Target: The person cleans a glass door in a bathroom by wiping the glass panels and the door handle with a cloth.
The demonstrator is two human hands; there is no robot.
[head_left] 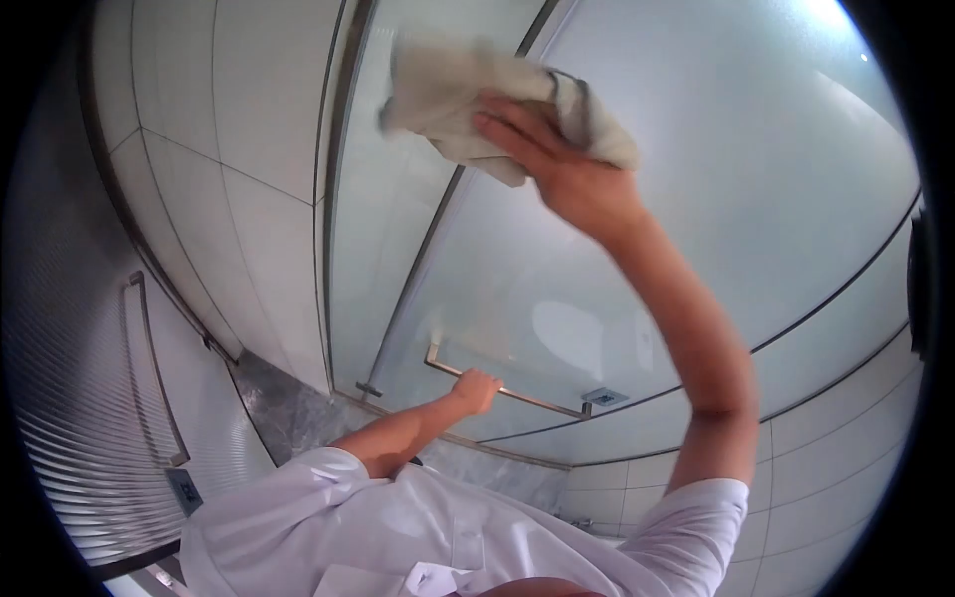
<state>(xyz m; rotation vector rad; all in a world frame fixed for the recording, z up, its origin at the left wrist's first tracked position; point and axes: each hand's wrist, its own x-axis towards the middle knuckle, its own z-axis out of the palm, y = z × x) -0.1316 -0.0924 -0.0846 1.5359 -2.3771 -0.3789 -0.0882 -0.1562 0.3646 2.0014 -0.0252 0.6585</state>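
Observation:
My right hand (587, 189) is raised high with a beige cloth (463, 104) in its grip. The cloth is bunched, has a dark stripe near one end, and its left side is smeared by motion. It lies over the upper part of a pale glass door (607, 259); whether it presses on the glass all along, I cannot tell. Lower down, my left hand (477, 391) is closed around the bar of the door's metal handle (542, 403).
A ribbed glass door (99, 428) with a long metal handle (149, 348) stands at the left. White wall tiles (264, 224) lie between the doors. Grey marble-look floor (298, 408) shows below. A dark object (917, 284) is at the right edge.

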